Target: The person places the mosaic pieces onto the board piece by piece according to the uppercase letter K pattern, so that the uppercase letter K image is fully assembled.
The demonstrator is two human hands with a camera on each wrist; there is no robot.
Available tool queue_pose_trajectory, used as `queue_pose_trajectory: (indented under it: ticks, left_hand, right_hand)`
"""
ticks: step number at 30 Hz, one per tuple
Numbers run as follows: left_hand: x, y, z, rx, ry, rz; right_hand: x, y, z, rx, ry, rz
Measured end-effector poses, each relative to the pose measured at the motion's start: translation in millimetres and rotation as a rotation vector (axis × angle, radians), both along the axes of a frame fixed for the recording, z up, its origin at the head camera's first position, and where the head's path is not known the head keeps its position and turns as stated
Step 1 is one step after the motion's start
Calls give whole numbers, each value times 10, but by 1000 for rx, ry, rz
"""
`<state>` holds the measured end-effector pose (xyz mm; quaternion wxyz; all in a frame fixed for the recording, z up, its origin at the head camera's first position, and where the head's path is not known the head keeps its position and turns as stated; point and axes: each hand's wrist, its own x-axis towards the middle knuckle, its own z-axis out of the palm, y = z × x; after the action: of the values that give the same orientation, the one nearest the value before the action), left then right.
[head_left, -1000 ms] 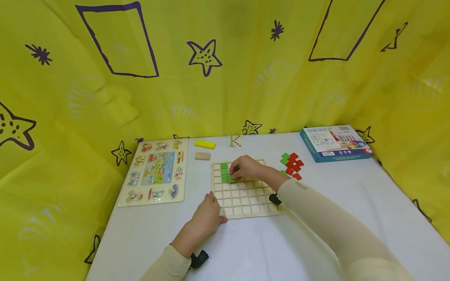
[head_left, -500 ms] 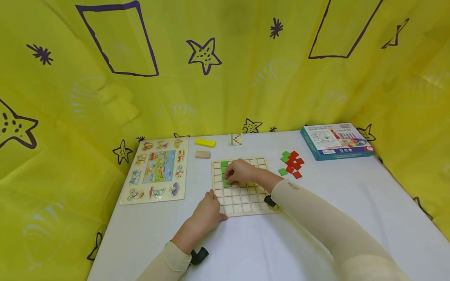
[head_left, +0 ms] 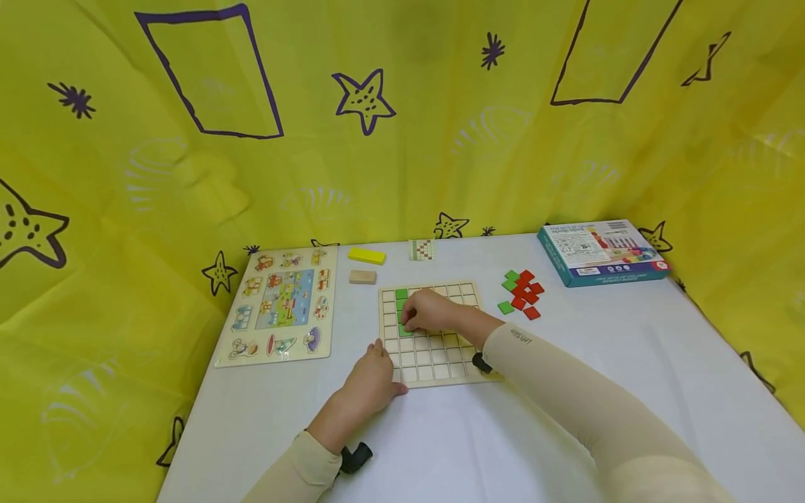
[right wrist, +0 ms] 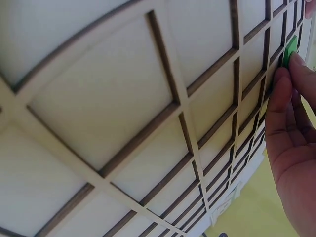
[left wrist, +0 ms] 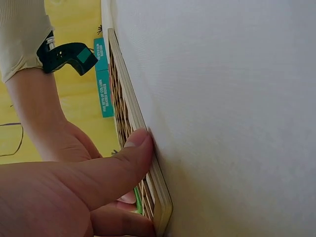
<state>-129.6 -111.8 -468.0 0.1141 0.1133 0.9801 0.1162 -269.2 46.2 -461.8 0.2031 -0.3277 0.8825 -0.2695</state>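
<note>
A wooden grid board (head_left: 440, 374) of square cells lies on the white table. Its left part carries a column of green square tiles (head_left: 401, 294). My right hand (head_left: 430, 309) is over the board, partly covering that column. In the right wrist view, thumb and forefinger (right wrist: 282, 79) pinch a green tile (right wrist: 292, 49) at a cell. My left hand (head_left: 370, 381) rests at the board's near left corner, its fingers fairly straight along the left edge. In the left wrist view, the thumb (left wrist: 136, 148) presses against the board's near edge.
Loose red tiles (head_left: 531, 312) and green tiles (head_left: 506, 307) lie right of the board. Behind it are a small pattern card (head_left: 422, 249), a yellow block (head_left: 367, 256) and a plain wooden block (head_left: 363, 277). A picture puzzle (head_left: 273, 349) lies left, a flat box (head_left: 604, 255) back right.
My right hand has shifted slightly left and down toward the lower end of the green column, then nearly stilled over the last half second. My left hand stays at the board's corner.
</note>
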Motion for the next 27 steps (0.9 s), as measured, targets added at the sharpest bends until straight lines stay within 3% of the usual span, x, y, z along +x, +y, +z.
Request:
queue_pose_trajectory:
  ticks: [7, 13, 27]
  left_hand:
    - [-3, 26, 1, 2, -7, 4]
    - [12, 49, -6, 21, -17, 9]
    - [26, 34, -15, 33, -19, 24]
  right_hand:
    - [-5, 35, -27, -18, 38, 20]
    - [-13, 174, -7, -69, -6, -21]
    - [-201, 811, 352, -124, 5, -183]
